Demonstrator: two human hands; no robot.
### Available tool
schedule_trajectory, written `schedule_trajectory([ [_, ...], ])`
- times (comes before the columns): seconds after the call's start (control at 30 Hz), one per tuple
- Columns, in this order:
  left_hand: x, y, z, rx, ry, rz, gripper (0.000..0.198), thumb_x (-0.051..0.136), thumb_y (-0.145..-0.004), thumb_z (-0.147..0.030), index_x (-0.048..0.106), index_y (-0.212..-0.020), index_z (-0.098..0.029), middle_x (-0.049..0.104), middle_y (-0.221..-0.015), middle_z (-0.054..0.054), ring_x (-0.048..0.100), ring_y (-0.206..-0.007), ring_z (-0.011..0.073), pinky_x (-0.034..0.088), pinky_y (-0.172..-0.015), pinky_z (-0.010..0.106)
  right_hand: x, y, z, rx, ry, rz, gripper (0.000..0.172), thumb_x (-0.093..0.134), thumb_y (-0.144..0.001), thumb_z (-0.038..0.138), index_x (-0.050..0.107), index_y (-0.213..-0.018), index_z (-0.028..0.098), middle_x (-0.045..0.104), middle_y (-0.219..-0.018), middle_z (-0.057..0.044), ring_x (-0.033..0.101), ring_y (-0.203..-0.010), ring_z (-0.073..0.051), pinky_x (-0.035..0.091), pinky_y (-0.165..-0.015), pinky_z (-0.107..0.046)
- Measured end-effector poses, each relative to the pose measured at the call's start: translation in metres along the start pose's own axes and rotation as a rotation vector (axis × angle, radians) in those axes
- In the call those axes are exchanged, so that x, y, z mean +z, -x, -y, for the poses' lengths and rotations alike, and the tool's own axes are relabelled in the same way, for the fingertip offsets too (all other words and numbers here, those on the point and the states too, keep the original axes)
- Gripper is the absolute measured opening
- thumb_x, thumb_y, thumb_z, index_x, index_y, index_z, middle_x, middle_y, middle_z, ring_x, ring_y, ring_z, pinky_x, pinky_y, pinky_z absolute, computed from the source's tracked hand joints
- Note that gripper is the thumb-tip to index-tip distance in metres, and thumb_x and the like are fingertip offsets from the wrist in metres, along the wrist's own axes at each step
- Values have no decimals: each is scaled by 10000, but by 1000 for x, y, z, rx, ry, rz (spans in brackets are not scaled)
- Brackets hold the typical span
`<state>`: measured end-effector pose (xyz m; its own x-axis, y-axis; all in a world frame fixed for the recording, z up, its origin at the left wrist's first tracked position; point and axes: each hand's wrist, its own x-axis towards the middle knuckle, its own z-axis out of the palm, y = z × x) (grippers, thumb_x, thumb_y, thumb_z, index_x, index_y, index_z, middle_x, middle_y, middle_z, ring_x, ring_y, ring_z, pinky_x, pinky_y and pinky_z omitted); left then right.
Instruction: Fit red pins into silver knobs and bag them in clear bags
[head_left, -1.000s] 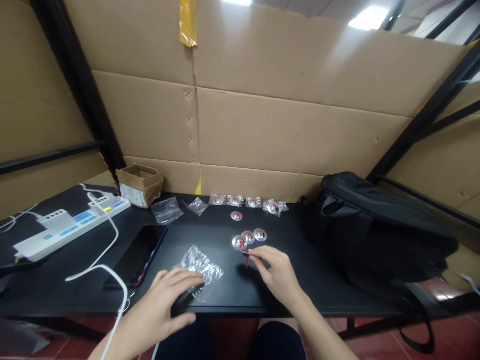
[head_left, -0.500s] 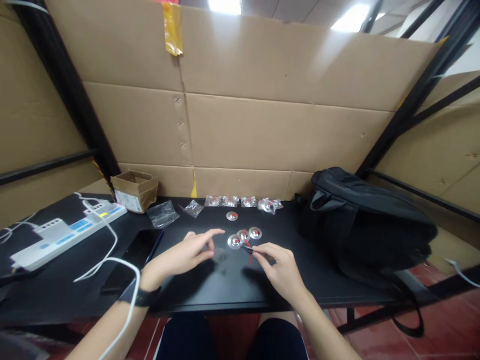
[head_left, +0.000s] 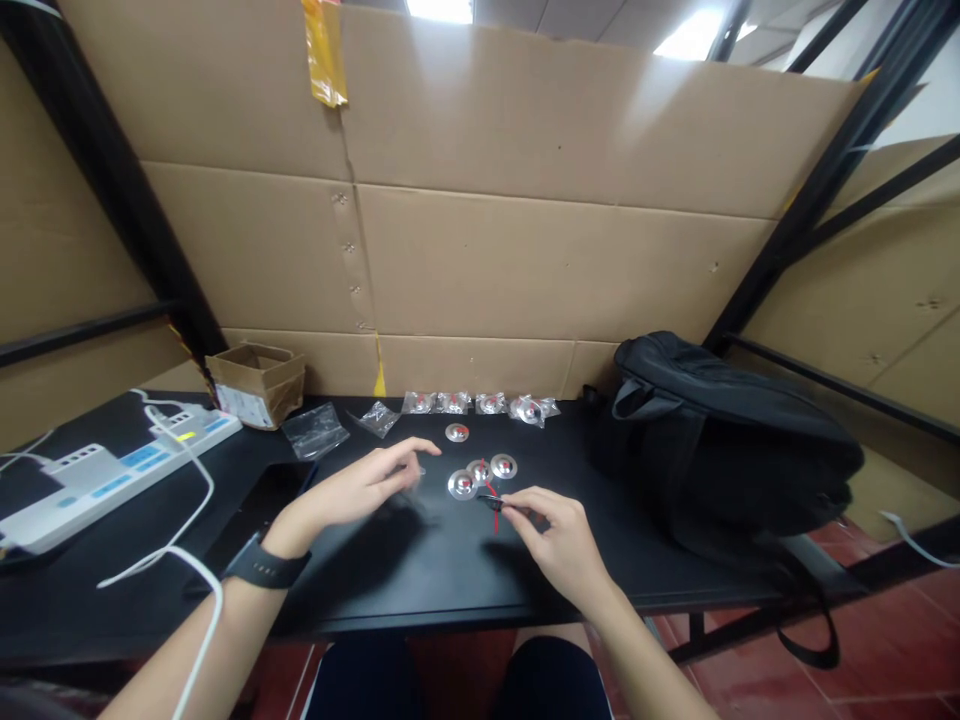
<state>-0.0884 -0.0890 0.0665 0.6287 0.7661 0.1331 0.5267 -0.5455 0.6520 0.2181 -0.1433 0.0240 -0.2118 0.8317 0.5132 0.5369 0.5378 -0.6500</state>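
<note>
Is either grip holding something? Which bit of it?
The right grip pinches a small disc by its right edge, between thumb and fingertips. Whether the left grip holds anything can't be told; it's blurred there.

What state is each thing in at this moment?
Thin piece: gripped at one end
Right hand: pinching it
Left hand: raised, one finger extended; grip unclear
Loose discs: unwrapped, lying flat
Bagged discs: wrapped
Clear bags: lying loose
Box: open on top
Power strip: adapters plugged in
Black device: dark
Backpack: resting; closure unclear
</note>
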Motion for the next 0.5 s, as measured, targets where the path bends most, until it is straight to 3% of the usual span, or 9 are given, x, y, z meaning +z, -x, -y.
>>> schedule_trajectory([
  [0.17,-2,-10,-7,8,-171,113,384,400,-939,-258,586,-1273,-294,668,-856,-12,571,-811,175,419,-846,300,8,-2,0,-6,-4,17,166,607,-927,280,766,-960,244,744,-853,-47,672,-723,-186,502,-630,-276],
  [0.5,13,-25,-20,88,-276,133,367,411,-818,-133,698,-994,-281,661,-669,-25,561,-777,205,367,-897,347,10,-2,-2,-5,-2,21,166,606,-926,278,765,-949,238,742,-837,-49,674,-717,-188,512,-639,-280],
])
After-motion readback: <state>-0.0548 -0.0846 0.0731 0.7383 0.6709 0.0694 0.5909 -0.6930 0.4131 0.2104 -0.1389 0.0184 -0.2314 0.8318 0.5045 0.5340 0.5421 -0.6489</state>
